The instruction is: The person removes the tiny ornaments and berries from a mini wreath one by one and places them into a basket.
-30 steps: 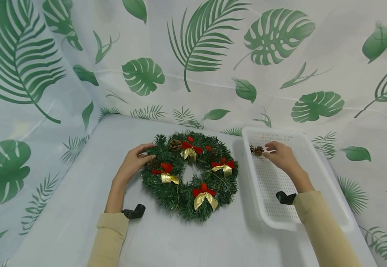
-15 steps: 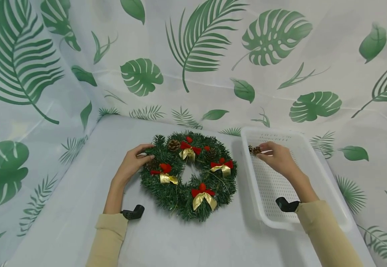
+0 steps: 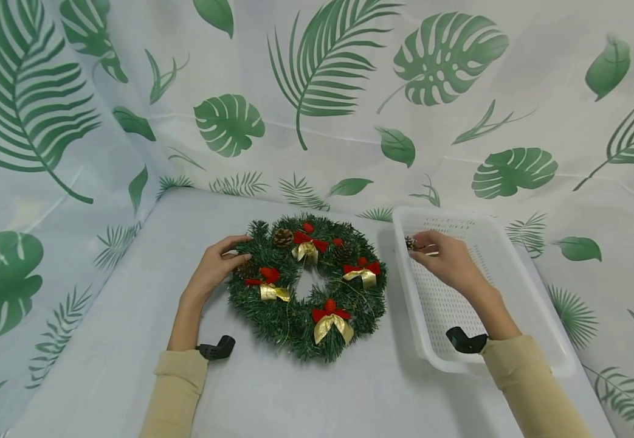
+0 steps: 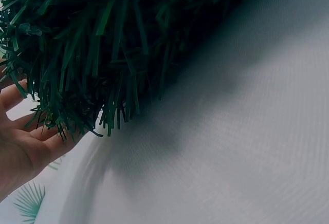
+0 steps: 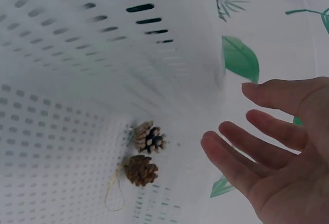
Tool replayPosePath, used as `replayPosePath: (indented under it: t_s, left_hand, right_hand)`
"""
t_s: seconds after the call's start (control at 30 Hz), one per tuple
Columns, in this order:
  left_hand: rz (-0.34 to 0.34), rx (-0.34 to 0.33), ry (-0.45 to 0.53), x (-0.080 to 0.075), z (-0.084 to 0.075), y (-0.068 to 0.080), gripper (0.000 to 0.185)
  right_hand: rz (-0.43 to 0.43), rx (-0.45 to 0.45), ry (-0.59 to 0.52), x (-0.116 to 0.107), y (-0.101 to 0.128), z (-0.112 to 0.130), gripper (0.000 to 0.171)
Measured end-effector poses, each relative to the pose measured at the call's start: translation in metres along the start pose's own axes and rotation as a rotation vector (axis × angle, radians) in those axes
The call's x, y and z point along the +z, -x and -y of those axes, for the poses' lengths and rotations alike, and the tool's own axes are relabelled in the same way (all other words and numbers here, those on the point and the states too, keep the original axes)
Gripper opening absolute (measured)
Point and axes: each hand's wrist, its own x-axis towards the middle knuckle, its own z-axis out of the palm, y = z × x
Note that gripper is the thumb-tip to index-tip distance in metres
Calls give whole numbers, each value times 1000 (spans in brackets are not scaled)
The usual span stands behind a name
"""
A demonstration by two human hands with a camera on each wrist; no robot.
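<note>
A green wreath [image 3: 295,316] with red-and-gold bows and pine cones lies flat on the white table. My left hand [image 3: 219,263] rests against its left outer edge. In the left wrist view the fingers [image 4: 20,147] lie fairly straight against the needles [image 4: 113,39]. My right hand [image 3: 438,258] hovers over the far left corner of a white perforated tray [image 3: 442,310]. Two small pine cones [image 5: 149,137] [image 5: 140,170], one with a gold string loop, lie in that corner. The right hand [image 5: 277,147] is open, fingers spread, a little apart from them.
A leaf-printed cloth [image 3: 317,91] hangs behind and to the left, close to the table's edges. The tray [image 5: 77,54] sits right of the wreath. Black wrist mounts [image 3: 215,350] [image 3: 464,340] sit at both sleeves.
My right hand has drifted slightly left toward the tray's far left corner. The left hand stays on the wreath.
</note>
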Motion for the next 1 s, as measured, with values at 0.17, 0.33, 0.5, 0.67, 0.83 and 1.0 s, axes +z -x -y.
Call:
replayPosePath:
  t_s: [0.17,0.33,0.5,0.67,0.83,1.0]
  left_hand:
    - [3,3,7,0,-1,0,49]
    - [5,5,8,-1,0,0,50]
    - [6,7,5,0,0,-1,50]
    - [4,11,6,0,0,-1,50]
    - [4,9,4,0,0,-1,50]
    - [2,7,7,0,0,-1,49]
  right_hand:
    - [-7,-17,-8,0,0,8,38]
    - [-25,-21,-22,1,-1,15,36]
    - [-32,-34,-42,3,-3,22,36]
    - [-25,-54,-63,7,-8,28,34]
    - [-10,-47,-89,14,-12,32,34]
    - [12,-54,-127,19,-15,36,35]
